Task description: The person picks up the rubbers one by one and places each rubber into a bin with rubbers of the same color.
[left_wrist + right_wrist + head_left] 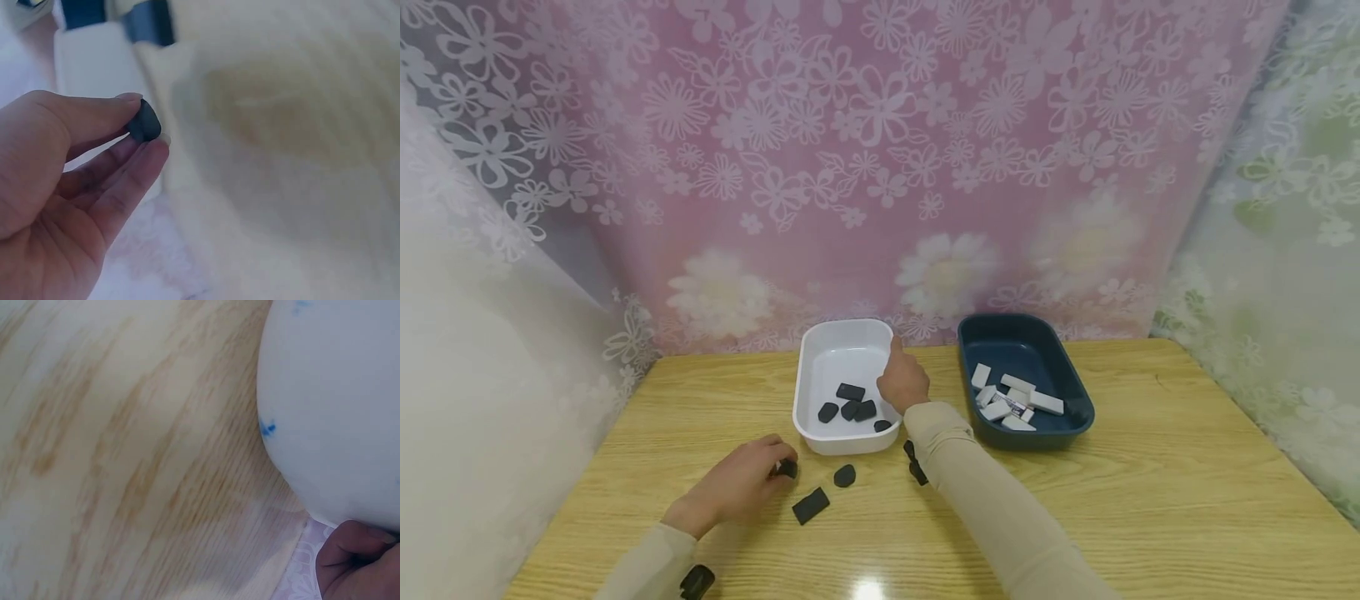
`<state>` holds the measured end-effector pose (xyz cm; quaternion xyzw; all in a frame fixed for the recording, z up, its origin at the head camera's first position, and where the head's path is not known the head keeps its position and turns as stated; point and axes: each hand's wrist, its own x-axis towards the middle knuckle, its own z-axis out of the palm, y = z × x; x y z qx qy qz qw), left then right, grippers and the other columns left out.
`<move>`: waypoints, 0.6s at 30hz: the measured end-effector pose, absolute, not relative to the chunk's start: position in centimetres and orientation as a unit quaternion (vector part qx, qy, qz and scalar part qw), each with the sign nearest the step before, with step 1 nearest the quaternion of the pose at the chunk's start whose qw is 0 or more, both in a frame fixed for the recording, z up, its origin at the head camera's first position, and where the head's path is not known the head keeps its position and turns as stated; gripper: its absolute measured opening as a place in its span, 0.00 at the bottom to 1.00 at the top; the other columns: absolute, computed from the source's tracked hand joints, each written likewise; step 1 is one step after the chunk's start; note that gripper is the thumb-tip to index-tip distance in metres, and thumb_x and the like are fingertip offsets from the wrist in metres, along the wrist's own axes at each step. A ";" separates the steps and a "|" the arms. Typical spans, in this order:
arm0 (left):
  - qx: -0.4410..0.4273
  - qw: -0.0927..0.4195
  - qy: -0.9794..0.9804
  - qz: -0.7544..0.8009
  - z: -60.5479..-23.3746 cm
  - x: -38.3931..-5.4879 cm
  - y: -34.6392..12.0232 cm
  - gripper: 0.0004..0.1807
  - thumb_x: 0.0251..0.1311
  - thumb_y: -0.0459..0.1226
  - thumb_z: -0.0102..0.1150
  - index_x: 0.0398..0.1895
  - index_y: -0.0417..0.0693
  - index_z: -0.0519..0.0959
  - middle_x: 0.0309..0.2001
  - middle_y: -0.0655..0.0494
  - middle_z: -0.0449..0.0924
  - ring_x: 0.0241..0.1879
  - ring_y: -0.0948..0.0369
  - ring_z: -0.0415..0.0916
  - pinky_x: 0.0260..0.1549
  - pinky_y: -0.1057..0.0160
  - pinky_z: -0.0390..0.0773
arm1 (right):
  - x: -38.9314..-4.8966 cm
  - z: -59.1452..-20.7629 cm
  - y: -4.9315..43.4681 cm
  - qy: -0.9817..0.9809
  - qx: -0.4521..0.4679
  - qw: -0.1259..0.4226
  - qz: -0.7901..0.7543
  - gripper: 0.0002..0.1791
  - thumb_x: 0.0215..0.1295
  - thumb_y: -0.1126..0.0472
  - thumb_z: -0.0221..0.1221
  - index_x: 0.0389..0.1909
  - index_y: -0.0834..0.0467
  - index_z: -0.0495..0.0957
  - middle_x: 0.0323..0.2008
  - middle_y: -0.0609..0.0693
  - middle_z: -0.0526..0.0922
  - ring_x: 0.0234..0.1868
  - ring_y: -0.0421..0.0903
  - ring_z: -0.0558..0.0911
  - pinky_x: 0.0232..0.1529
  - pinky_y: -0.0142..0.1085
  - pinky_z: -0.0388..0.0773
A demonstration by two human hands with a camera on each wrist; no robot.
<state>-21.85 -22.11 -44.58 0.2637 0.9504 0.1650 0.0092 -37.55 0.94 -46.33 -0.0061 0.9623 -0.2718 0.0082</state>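
My left hand [741, 482] pinches a small black rounded piece [145, 122] between thumb and fingertips, low over the table's left part. With my right hand [904, 379] I grip the right rim of a white plastic tub [816, 350]; in the right wrist view the fingers curl at its edge beside its blue-specked wall. Inside the tub lie several black pieces, among them a flat black block [850, 392]. In front of it sit a black rectangular block [811, 506] and a rounded black piece [845, 476]. More black pieces [916, 464] are partly hidden by my right sleeve.
Right of the white tub stands a dark blue tub [1078, 408] holding several white eraser-like blocks [1047, 403]. Both tubs are near the back edge of the wood-grain table [1165, 467]. A pink flowered curtain [820, 250] hangs behind, with pale cloth at both sides.
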 end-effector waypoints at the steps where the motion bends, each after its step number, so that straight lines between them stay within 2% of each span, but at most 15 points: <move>1: 0.260 0.006 0.951 0.168 -44.2 -21.9 -22.3 0.08 0.58 0.33 0.65 0.41 0.44 0.80 0.35 0.60 0.73 0.31 0.65 0.72 0.31 0.64 0.75 | -37.5 -46.3 1.0 0.963 -0.005 0.009 -0.271 0.41 0.59 0.64 0.62 0.71 0.59 0.53 0.43 0.62 0.81 0.37 0.57 0.83 0.37 0.49 0.79; 5: 0.242 -0.013 0.954 0.176 -42.2 -22.4 -23.1 0.09 0.57 0.33 0.65 0.41 0.42 0.80 0.35 0.59 0.74 0.30 0.66 0.71 0.28 0.65 0.75 | -37.5 -46.3 1.0 0.963 -0.002 0.013 -0.268 0.41 0.60 0.63 0.62 0.71 0.58 0.53 0.43 0.62 0.81 0.38 0.57 0.83 0.38 0.49 0.79; 11: 0.205 -0.074 0.961 0.173 -39.3 -24.1 -23.7 0.09 0.57 0.32 0.65 0.40 0.42 0.80 0.36 0.55 0.76 0.30 0.62 0.74 0.30 0.61 0.77 | -37.5 -46.3 1.1 0.964 0.001 0.012 -0.265 0.41 0.59 0.64 0.61 0.72 0.58 0.52 0.43 0.62 0.81 0.38 0.57 0.83 0.38 0.49 0.79; 18: 0.208 -0.085 0.957 0.183 -38.6 -27.4 -22.2 0.09 0.59 0.32 0.63 0.42 0.40 0.80 0.37 0.51 0.75 0.33 0.57 0.75 0.33 0.57 0.78 | -37.4 -46.0 0.8 0.965 0.000 0.017 -0.263 0.42 0.59 0.64 0.61 0.72 0.57 0.52 0.41 0.60 0.82 0.36 0.55 0.82 0.34 0.47 0.79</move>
